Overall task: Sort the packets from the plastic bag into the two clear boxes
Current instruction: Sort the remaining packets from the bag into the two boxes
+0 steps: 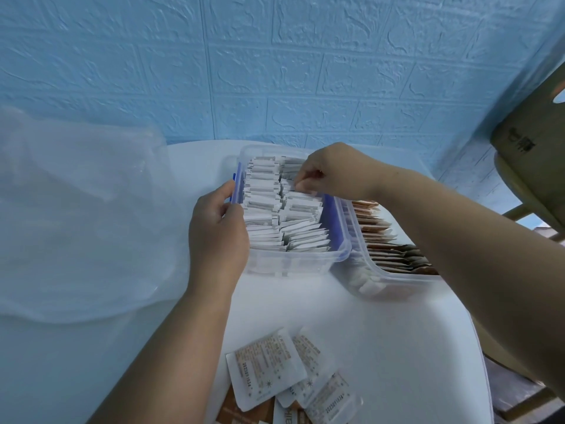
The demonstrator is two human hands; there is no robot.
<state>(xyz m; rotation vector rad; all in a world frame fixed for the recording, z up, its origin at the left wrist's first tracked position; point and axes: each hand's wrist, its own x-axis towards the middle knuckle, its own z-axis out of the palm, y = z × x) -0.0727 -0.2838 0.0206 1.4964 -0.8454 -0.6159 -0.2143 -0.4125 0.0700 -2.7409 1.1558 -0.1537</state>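
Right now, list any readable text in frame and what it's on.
"20250719" plus two unclear characters: on the front loose packet on the table, printed sideways.
"20250719" again, same code: on the loose packet at the bottom edge.
Fine print on both: too small to read.
Dark characters on the cardboard box: blurred.
Print on the white packets in the clear box: unreadable.

On the table (382,332), the bag (76,224) lies left. At the far middle, the left box (290,264), with packets (269,209) in it, sits just beside the right box (397,281). Loose packets (269,371) lie at the near edge.
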